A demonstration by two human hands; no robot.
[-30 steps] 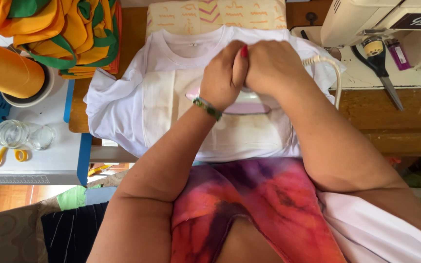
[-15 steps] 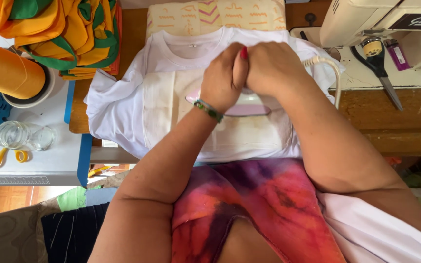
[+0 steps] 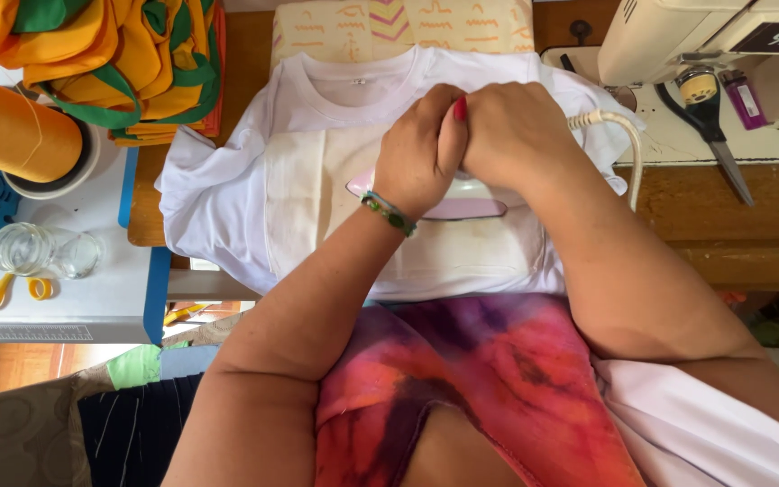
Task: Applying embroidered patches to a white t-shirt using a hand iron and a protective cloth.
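Two hands press down together on an iron (image 3: 448,197) in the head view: the left hand (image 3: 419,153) and the right hand (image 3: 511,135) sit side by side, touching, fingers curled and pressed together over the iron's top, which they mostly hide. The iron rests on a cream sheet (image 3: 317,194) laid over the chest of a white T-shirt (image 3: 218,194) spread flat on a wooden table (image 3: 768,212). Its cord (image 3: 624,135) loops off to the right. Black scissors (image 3: 710,135) lie on the sewing machine (image 3: 669,45) beyond; orange cloth (image 3: 110,45) is piled far left, near a glass jar (image 3: 24,248).
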